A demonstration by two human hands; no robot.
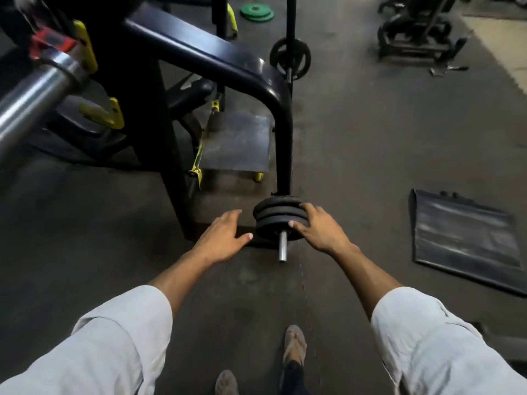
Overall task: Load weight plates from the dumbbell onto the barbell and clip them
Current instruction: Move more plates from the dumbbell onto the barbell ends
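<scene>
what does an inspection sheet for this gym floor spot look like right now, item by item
surface: dark rubber floor, worn and scuffed.
job's things: dumbbell plates, a stack of black discs on a short steel dumbbell rod at the foot of the black rack; barbell sleeve bare at upper left, red clip behind its collar.
clutter: loose black mat at right; green plates far back.
grippers: right hand rests on the stack's right side, fingers over the rim; left hand open, just left of the stack, not touching.
cables: nothing seen.
surroundings: other gym machines far right; sandalled foot below.
</scene>
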